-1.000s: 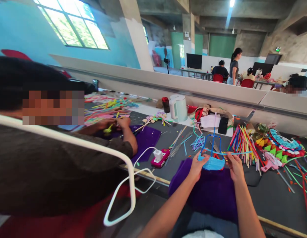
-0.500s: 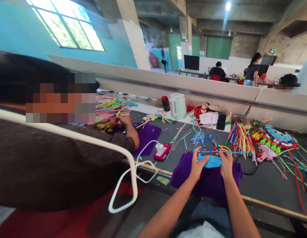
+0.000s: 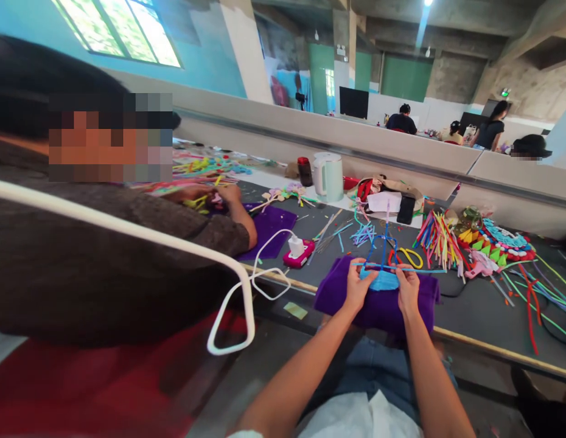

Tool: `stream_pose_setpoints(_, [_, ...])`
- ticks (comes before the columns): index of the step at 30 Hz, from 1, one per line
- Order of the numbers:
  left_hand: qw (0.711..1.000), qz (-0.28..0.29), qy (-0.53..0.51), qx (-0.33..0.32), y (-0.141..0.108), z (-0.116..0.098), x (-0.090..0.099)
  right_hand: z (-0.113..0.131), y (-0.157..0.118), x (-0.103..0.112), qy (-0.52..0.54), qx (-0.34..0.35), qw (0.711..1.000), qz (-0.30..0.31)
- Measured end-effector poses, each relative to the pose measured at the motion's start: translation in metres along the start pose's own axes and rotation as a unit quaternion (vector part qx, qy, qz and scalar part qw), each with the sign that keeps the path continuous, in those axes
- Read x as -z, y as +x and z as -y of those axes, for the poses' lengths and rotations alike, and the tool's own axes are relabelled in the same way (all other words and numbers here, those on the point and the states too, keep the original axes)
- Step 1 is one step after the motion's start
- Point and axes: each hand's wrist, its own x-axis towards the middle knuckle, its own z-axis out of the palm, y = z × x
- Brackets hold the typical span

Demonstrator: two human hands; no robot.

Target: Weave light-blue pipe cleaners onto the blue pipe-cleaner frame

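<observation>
at nine o'clock from the blue panel [image 3: 380,280] in your hands, a co-worker [image 3: 95,261] in a dark sleeve leans over a purple cloth. between nine and ten, a pink power strip [image 3: 296,255] sits near the bench edge, perhaps so its white cable can reach. toward eleven, a pale kettle [image 3: 328,176] stands back by the partition, presumably out of the way of handwork. at the dial's centre, your left hand [image 3: 359,283] is pinched nearly closed, thumb over the panel's left end, seemingly to steady it. the dark-blue frame [image 3: 374,249] rises toward twelve, above your fingers. your right hand [image 3: 407,282] is also pinched nearly closed, gripping a pale-blue stem [image 3: 431,271] at the panel's right end, apparently to hold it level; whether it grips the panel too, you cannot tell from here. at two o'clock, coloured stems [image 3: 440,240] lie fanned, likely for easy picking.
</observation>
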Motion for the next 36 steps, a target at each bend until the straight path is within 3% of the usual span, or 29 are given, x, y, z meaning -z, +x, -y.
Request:
stream_pose_setpoints(10, [0.993, 0.059, -0.089, 0.040, 0.009, 0.004, 0.004, -0.007, 0.004, 0.004, 0.014, 0.010, 1.000, 0.010])
stream_pose_setpoints(20, [0.992, 0.035, -0.116, 0.043, 0.014, 0.010, 0.005, -0.011, 0.006, 0.006, 0.015, 0.034, 0.994, -0.104])
stream_pose_setpoints(31, [0.987, 0.046, -0.142, 0.059, 0.022, 0.012, 0.011, -0.006, 0.007, 0.008, 0.024, -0.017, 0.996, -0.089])
stream_pose_setpoints(36, [0.989, 0.074, -0.125, 0.041, 0.017, 0.010, 0.009, -0.008, 0.008, 0.007, 0.000, 0.007, 0.998, -0.058])
